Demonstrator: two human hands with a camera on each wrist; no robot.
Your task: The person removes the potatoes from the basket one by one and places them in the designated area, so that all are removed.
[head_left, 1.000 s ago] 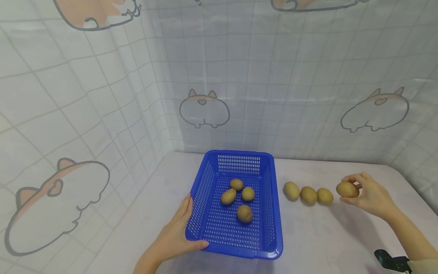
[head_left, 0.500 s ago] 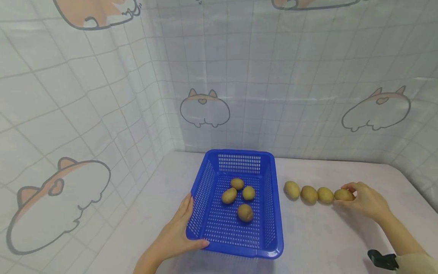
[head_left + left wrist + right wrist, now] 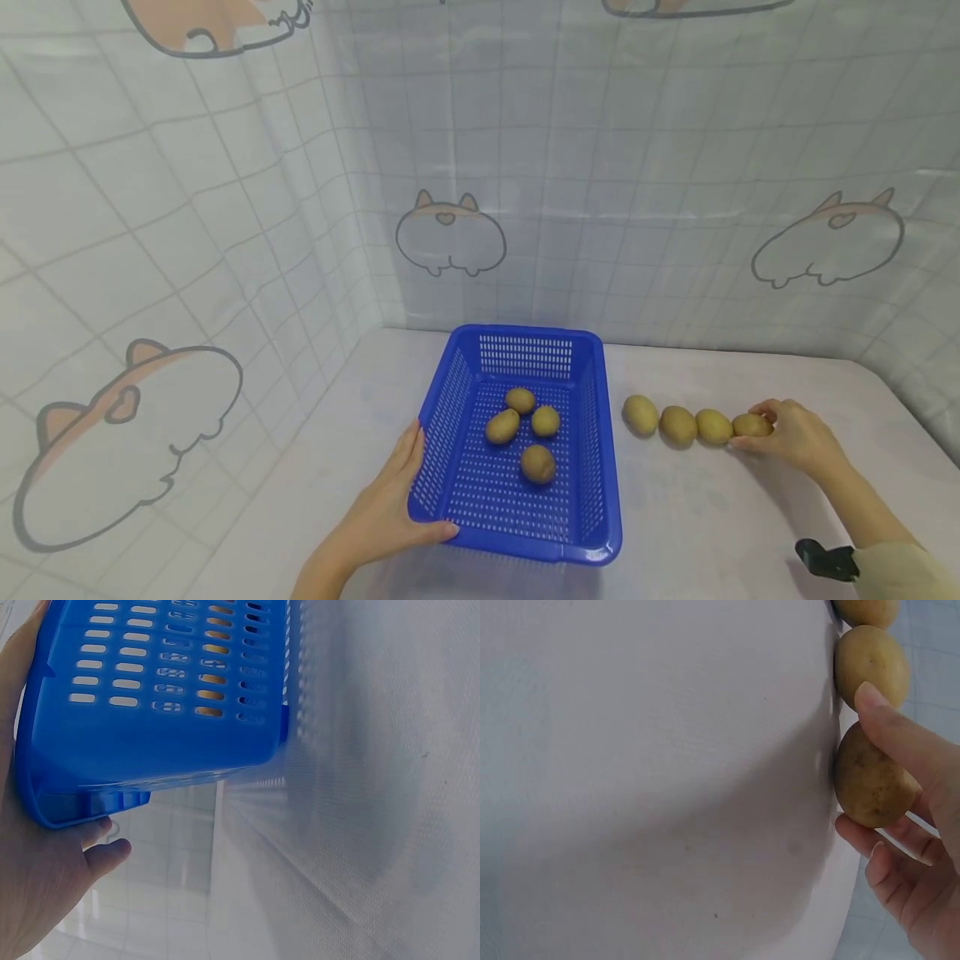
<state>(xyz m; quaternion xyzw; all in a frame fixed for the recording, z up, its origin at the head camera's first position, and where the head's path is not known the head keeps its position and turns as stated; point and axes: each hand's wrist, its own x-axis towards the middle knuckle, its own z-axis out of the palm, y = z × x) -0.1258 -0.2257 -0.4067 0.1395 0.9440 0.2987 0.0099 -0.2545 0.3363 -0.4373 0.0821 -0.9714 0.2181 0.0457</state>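
A blue plastic basket [image 3: 517, 546] with slotted walls sits on the white table, several potatoes [image 3: 537, 464] lying inside it. My left hand [image 3: 382, 512] holds its near left corner, thumb along the near rim and fingers against the left side. In the left wrist view those fingertips [image 3: 109, 855] show past the rim. To the right of the basket, my right hand [image 3: 806, 437] pinches a potato [image 3: 752, 425] between thumb and fingers. That potato [image 3: 874, 776] is at the right end of a row, right beside a yellower potato [image 3: 714, 427].
Two more potatoes, a brown one [image 3: 678, 426] and a paler one [image 3: 641, 415], continue the row leftward. A white sheet [image 3: 510, 167] with a grid and cartoon animals hangs behind and beside the table [image 3: 697, 517].
My right hand has brought its potato left and down to the end of the row, and still pinches it. The left hand stays on the basket corner.
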